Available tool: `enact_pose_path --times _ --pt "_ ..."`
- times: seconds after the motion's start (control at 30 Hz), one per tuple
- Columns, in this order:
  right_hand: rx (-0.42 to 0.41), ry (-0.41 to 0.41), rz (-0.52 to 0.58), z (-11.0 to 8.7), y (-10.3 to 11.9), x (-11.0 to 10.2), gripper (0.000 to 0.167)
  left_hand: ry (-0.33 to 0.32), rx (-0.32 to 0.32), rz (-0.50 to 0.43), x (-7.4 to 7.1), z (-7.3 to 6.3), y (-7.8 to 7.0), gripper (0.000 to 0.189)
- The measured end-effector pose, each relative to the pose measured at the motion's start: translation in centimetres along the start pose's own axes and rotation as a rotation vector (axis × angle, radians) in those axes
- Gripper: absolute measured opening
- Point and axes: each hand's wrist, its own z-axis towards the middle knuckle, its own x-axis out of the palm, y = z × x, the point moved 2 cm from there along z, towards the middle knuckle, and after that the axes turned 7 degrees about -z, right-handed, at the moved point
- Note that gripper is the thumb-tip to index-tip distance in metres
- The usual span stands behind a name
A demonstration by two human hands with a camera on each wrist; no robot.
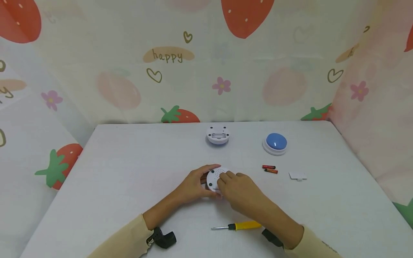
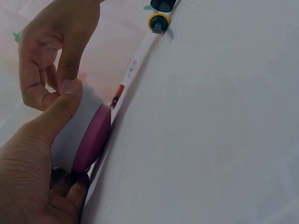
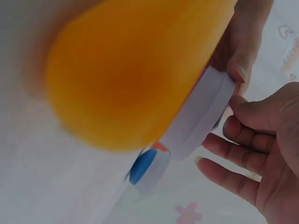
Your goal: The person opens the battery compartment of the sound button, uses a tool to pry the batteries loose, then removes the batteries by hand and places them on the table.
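My left hand (image 1: 194, 183) grips a round push button (image 1: 212, 178) from its left side, with the thumb on the near edge and fingers at the far edge. The button is turned over, its white underside with speaker holes and dark screw spots facing up. Its magenta dome (image 2: 95, 139) points down toward the table in the left wrist view. My right hand (image 1: 240, 189) reaches over the underside, fingers bent and tips at a rectangular outline there. In the right wrist view, thumb and forefinger come together at the button's rim; I cannot tell if they pinch anything.
A yellow-handled screwdriver (image 1: 246, 225) lies nearest me. To the right are two red batteries (image 1: 270, 169) and a small white cover (image 1: 297, 175). Behind stand an overturned white button (image 1: 218, 135) with an open battery compartment and a blue-domed button (image 1: 275, 143). A patterned cloth (image 1: 200, 82) hangs behind the table.
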Motion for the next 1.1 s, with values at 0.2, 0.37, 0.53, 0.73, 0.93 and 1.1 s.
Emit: enact_pose_path --times 0.2,0.37,0.53,0.73,0.93,1.1 --pt "0.001 -0.016 -0.007 0.0 -0.1 0.0 0.033 -0.002 -0.001 0.008 0.0 0.0 0.0 0.092" --pt "0.013 0.000 0.017 0.0 -0.1 -0.1 0.038 -0.005 0.005 0.017 0.0 0.0 -0.1 0.092" --pt "0.026 0.014 0.065 0.0 -0.3 -0.3 0.043 -0.008 -0.009 0.018 0.0 0.0 -0.1 0.092" --pt "0.046 0.023 0.087 0.3 -0.7 -0.6 0.043 -0.015 -0.016 0.013 -0.4 0.0 -0.3 0.092" --pt "0.110 0.003 0.102 -0.1 -1.3 -0.7 0.040 -0.009 -0.042 0.020 -0.3 0.0 -0.1 0.091" --pt "0.137 -0.059 0.121 -0.7 -1.9 -0.6 0.032 -0.009 -0.060 0.026 -0.1 -0.2 0.1 0.090"
